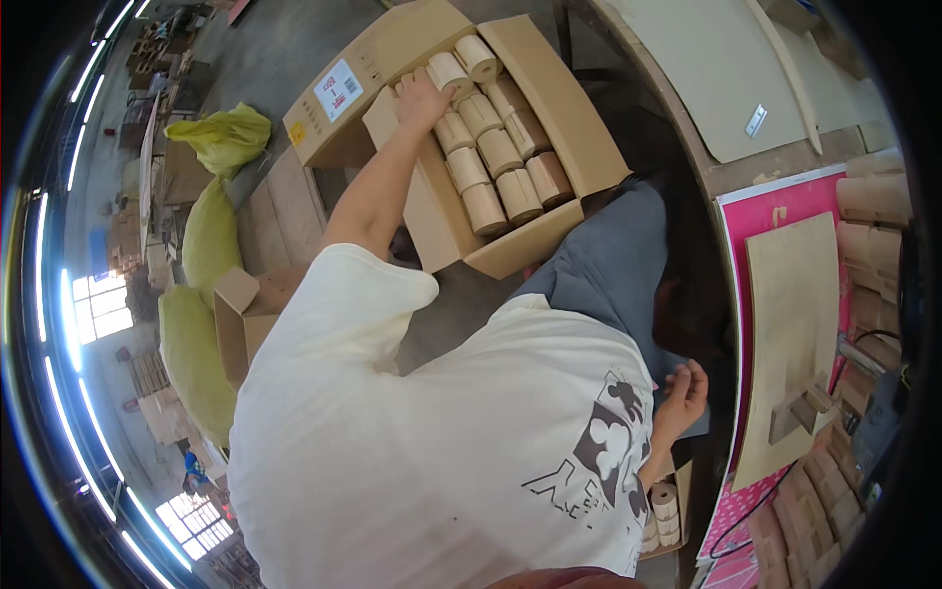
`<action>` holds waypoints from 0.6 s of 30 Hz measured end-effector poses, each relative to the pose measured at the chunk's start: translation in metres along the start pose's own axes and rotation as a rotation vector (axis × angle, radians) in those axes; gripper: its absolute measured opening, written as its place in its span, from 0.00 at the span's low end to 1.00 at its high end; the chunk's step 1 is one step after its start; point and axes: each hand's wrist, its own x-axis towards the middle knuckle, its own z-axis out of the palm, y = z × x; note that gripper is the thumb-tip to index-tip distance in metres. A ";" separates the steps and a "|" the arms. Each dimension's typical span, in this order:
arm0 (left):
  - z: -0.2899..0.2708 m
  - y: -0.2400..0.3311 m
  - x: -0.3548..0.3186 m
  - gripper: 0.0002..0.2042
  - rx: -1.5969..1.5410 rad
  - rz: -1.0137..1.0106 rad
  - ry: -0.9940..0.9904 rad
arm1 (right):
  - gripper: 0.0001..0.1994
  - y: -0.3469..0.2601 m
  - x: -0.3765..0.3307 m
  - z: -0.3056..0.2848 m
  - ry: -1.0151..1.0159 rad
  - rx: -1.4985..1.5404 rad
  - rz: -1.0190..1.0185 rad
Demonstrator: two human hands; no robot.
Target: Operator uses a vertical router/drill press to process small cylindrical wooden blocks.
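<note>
An open cardboard box (510, 254) stands before me, packed with rows of short, pale wooden cylinders (498, 150). Some cylinder ends show a small hole in the middle. My left hand (424, 101) reaches over the box's left side, its fingers closed on a wooden cylinder (448, 74) in the far row; the fingertips are partly hidden. Beside it in the far corner lies another cylinder (477, 59). My right hand (684, 393) hangs by my grey-trousered leg with loosely bent, parted fingers and nothing visible in it.
On the right, a pink-edged board (731, 294) carries a thin wooden panel (793, 324), next to stacked wooden cylinders (868, 201). A worktable (687, 108) stands far right. Yellow-green sacks (211, 240) and a smaller carton (235, 319) are at left. Another box of cylinders (665, 501) sits low right.
</note>
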 end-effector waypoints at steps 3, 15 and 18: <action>0.003 0.032 0.027 0.45 0.030 0.016 -0.281 | 0.10 -0.001 -0.008 0.009 0.033 -0.008 0.037; 0.051 -0.005 0.057 0.17 0.310 0.264 -0.096 | 0.10 0.018 0.007 -0.002 -0.012 -0.021 0.039; 0.063 0.016 0.031 0.17 0.208 0.321 -0.040 | 0.10 0.029 0.002 -0.001 0.026 -0.056 0.038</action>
